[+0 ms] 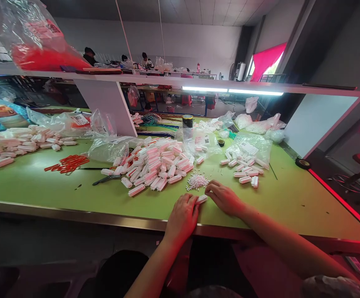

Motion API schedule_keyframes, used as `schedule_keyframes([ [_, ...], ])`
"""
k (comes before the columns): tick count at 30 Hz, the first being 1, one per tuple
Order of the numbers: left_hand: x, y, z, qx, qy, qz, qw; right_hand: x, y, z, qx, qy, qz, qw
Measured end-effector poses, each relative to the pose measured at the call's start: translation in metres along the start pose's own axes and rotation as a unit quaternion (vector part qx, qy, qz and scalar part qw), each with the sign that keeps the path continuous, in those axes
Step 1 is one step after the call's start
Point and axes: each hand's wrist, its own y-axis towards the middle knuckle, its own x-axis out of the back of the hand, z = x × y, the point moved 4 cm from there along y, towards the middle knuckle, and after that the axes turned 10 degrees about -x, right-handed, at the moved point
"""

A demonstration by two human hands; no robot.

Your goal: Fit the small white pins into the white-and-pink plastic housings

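Both hands pinch one small white plastic piece (202, 199) at the near edge of the green table (291, 198): left hand (182, 217) at its left end, right hand (225, 198) at its right, fingers curled close. Just beyond lies a little heap of tiny white pellets (197, 181). Farther back, a broad pile of capsule-shaped white-and-pink parts (155, 163), then crinkled clear plastic bags (198, 142).

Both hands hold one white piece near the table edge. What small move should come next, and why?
Probably the right hand reaches to the small white bits just ahead. The left hand already steadies the white piece, and that heap lies nearest the right fingers.
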Motion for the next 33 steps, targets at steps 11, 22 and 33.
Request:
schedule_keyframes([
  [11, 0.002, 0.002, -0.003, 0.008, 0.014, 0.013, 1.0, 0.0, -0.001, 0.018, 0.034, -0.198, 0.056, 0.978],
  [22, 0.001, 0.001, -0.003, -0.004, 0.014, 0.0, 1.0, 0.0, 0.001, 0.016, 0.009, -0.1, 0.032, 0.994],
  [33, 0.005, 0.0, -0.006, -0.046, 0.023, 0.015, 0.999, 0.016, 0.012, -0.031, -0.084, 0.056, -0.091, 0.991],
])
